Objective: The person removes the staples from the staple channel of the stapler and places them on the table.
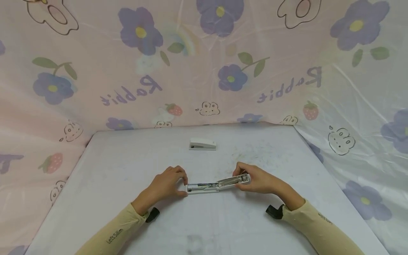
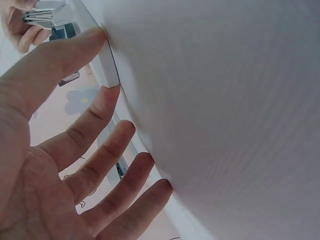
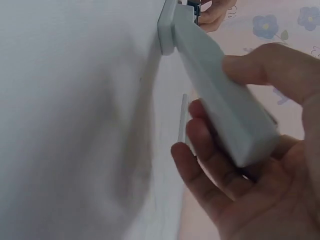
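A white stapler (image 1: 204,190) lies spread wide in the middle of the table, its metal inner parts facing up. My left hand (image 1: 167,182) pinches the far left end of its base between thumb and fingers; in the left wrist view the thumb and index finger (image 2: 107,100) touch that end, the other fingertips resting on the table. With my right hand (image 1: 259,180) I grip the stapler's swung-back top arm (image 3: 220,90), which tilts up off the table. The right thumb presses one side, while the fingers curl round the other and are partly hidden.
Behind the hands a second white stapler (image 1: 202,144) sits folded on the white table (image 1: 127,156). A flower-printed curtain (image 1: 191,71) hangs round the back and sides of the table. Dark straps (image 1: 274,211) stick out at the sleeve cuffs.
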Demonstrator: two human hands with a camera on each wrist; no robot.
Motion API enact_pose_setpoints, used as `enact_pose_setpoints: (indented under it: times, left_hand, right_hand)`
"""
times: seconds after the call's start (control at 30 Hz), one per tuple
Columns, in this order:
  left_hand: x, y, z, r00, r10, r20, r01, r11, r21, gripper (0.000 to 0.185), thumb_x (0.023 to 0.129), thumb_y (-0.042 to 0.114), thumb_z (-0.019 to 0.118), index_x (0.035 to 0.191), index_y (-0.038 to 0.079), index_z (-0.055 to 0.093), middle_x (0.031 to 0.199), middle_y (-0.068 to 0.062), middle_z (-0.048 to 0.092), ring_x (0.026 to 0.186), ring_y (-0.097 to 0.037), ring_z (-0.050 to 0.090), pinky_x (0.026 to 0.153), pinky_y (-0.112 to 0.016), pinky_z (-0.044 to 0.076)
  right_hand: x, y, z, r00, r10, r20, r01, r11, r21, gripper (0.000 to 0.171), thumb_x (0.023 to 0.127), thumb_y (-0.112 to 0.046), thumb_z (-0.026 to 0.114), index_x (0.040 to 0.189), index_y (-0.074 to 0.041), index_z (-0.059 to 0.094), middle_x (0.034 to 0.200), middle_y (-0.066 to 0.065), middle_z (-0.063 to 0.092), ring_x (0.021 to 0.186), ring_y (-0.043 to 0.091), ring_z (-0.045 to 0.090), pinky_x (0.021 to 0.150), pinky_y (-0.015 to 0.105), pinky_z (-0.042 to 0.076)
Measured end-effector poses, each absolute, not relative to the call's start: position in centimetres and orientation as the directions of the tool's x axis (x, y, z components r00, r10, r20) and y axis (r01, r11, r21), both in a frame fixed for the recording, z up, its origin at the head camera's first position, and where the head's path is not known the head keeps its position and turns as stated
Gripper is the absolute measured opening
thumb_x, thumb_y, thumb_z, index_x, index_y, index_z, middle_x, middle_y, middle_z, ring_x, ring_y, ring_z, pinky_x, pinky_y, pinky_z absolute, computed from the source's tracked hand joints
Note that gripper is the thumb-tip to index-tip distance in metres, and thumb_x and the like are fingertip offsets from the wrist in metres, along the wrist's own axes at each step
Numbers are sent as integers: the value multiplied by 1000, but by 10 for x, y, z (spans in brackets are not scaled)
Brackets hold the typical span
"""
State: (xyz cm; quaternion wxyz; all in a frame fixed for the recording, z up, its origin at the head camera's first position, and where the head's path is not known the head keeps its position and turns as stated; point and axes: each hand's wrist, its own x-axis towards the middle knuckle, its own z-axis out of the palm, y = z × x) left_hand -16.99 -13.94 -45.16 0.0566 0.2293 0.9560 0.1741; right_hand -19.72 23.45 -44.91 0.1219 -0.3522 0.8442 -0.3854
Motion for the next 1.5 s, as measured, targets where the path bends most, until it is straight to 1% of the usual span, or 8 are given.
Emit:
enact_pose_setpoints:
  times: [0.3, 0.53, 0.7, 0.83, 1.03, 1.23, 1.37, 1.5]
  left_hand:
    - [-171, -140, -448, -884, 467, -24, 428, 830, 358, 31, 79, 32, 98, 94, 26, 71, 129, 3, 66, 123, -31, 61, 72, -51, 58]
    - [-172, -141, -449, -884, 467, -25, 427, 828, 362, 32, 79, 34, 98, 93, 27, 71, 128, 3, 66, 123, -31, 61, 75, -53, 58]
    - [-171, -142, -450, -883, 469, -23, 431, 828, 358, 32, 79, 34, 98, 93, 27, 71, 128, 3, 66, 124, -31, 61, 74, -53, 58]
    - [-171, -141, -449, -884, 468, -24, 428, 828, 362, 31, 79, 33, 98, 93, 28, 70, 128, 4, 65, 123, -30, 61, 75, -54, 58]
    - [-171, -140, -449, -884, 467, -27, 427, 829, 361, 32, 79, 33, 98, 93, 28, 70, 127, 4, 65, 123, -30, 60, 74, -53, 58]
    - [-172, -140, -451, -885, 465, -27, 427, 832, 355, 32, 78, 33, 98, 93, 28, 70, 126, 5, 65, 122, -29, 61, 72, -49, 57]
    - [-172, -140, -452, -887, 460, -29, 423, 836, 349, 33, 78, 34, 99, 92, 28, 70, 126, 5, 65, 122, -29, 61, 73, -50, 58]
    - [-173, -141, -452, -887, 461, -33, 420, 835, 355, 33, 78, 33, 99, 92, 28, 70, 125, 5, 65, 122, -29, 61, 73, -51, 58]
  right_hand:
    - [-198, 236, -446, -727, -686, -5, -476, 510, -717, 26, 97, -20, 82, 109, -19, 60, 109, -8, 70, 104, 13, 67, 92, 34, 54]
    - [-198, 232, -437, -730, -683, -27, -491, 550, -675, 28, 97, -30, 83, 112, -20, 62, 110, -10, 69, 106, 11, 66, 94, 36, 54]
    - [-196, 221, -435, -734, -677, 52, -552, 550, -627, 27, 98, -31, 82, 117, -18, 67, 112, -11, 69, 106, 12, 65, 96, 40, 55]
    - [-192, 208, -434, -724, -675, 142, -613, 534, -582, 26, 98, -23, 82, 118, -13, 69, 115, -6, 70, 108, 16, 65, 97, 44, 56]
    - [-187, 190, -435, -696, -688, 205, -642, 467, -608, 25, 97, -15, 82, 117, -9, 69, 116, 2, 71, 109, 22, 68, 97, 49, 57]
    - [-183, 172, -441, -666, -707, 238, -667, 422, -615, 23, 97, -15, 82, 115, -10, 70, 113, 1, 71, 106, 21, 69, 95, 45, 58]
    - [-182, 161, -446, -636, -727, 259, -690, 386, -612, 22, 97, -14, 82, 115, -12, 70, 112, 1, 71, 105, 22, 69, 92, 43, 59]
    - [-182, 152, -450, -627, -739, 246, -688, 377, -621, 20, 98, -16, 82, 115, -12, 73, 112, -1, 72, 103, 22, 66, 90, 40, 58]
